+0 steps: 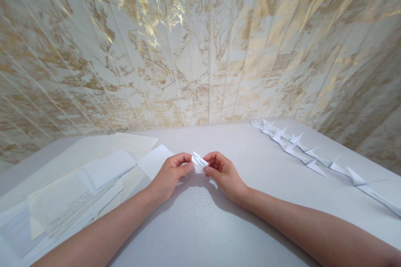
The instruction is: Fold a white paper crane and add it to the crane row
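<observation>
A small piece of folded white paper [198, 164] is held up between my two hands, over the middle of the white table [200, 225]. My left hand [173, 173] pinches its left edge between thumb and fingers. On the opposite side, my right hand [225, 175] grips the lower right corner the same way. Thin folded layers stick up at the top of the paper. A flat white sheet [154, 160] lies just beyond my left hand.
Stacked papers [106, 169] and a sheet with lines of writing [62, 204] spread over the left side. Two rows of folded paper cranes [291, 148] run along the right side. Behind the table hangs a white and gold patterned curtain [194, 50].
</observation>
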The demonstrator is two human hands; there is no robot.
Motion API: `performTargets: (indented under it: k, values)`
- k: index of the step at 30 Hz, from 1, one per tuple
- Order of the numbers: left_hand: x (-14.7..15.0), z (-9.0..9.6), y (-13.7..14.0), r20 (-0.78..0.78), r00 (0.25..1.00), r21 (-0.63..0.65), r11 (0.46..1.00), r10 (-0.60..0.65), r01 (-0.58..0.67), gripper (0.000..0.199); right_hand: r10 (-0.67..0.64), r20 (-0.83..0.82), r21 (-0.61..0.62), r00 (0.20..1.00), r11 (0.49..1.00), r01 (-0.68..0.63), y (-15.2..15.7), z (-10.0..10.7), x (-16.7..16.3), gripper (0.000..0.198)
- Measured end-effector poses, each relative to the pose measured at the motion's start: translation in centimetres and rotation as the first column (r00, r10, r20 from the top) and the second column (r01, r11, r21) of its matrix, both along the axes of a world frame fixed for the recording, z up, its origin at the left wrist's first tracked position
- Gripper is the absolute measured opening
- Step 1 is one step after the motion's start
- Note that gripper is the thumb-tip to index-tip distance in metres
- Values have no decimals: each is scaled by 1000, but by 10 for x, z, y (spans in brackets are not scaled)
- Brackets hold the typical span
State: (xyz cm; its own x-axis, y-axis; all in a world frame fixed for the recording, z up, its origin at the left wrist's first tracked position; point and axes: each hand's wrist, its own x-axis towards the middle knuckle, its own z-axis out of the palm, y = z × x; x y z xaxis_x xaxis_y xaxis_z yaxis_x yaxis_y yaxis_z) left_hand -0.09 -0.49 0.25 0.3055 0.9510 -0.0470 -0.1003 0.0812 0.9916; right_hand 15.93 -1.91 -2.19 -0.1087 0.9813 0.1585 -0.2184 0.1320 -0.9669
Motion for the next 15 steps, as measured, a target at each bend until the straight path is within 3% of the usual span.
performTargets:
  k: [5,9,15]
  values:
    - [1,-2,1,-20,999,-18,999,-34,33,15,19,24,12,1000,1000,-19,-1,0,-1,11]
    - [3,0,-1,-103,995,21,1000,9,-6,18,23,47,26,999,999,-24,-2,0,-1,10]
    - [-3,2,1,-278,933,290,946,229,-145,12,-16,104,53,994,999,11,-1,0,0,9]
